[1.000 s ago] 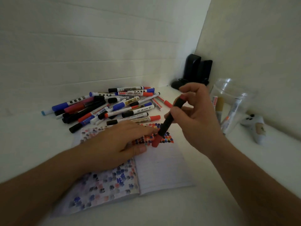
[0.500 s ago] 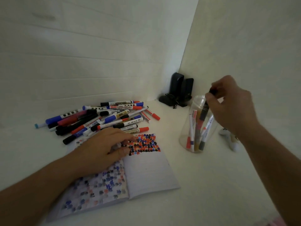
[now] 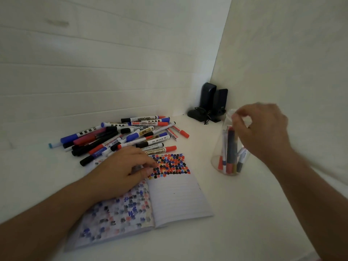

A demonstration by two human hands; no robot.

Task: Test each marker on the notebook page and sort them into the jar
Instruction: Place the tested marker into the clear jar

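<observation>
The jar [image 3: 228, 147] stands on the white table [image 3: 244, 213], right of the notebook [image 3: 169, 196] and near the corner of the walls. It is clear and holds several markers upright, among them a dark one with a red lower end [image 3: 230, 147] standing tallest. The right hand [image 3: 263, 129] hovers over the jar's rim, blurred; its fingers [image 3: 238, 119] are bent downward at the mouth, and whether they pinch anything cannot be told.

The notebook lies open in front of the person. Its right page carries a block of red, blue and black test marks [image 3: 171, 164] at the top, with bare lines below; the left page shows fainter blotches. The left hand [image 3: 120, 170] rests palm down on the notebook's left side, fingers loosely together, the tips touching the edge of the marks.

Behind the notebook lies a loose pile of markers [image 3: 122, 136] in black, blue and red. In the corner stand two dark speakers [image 3: 212, 100].
</observation>
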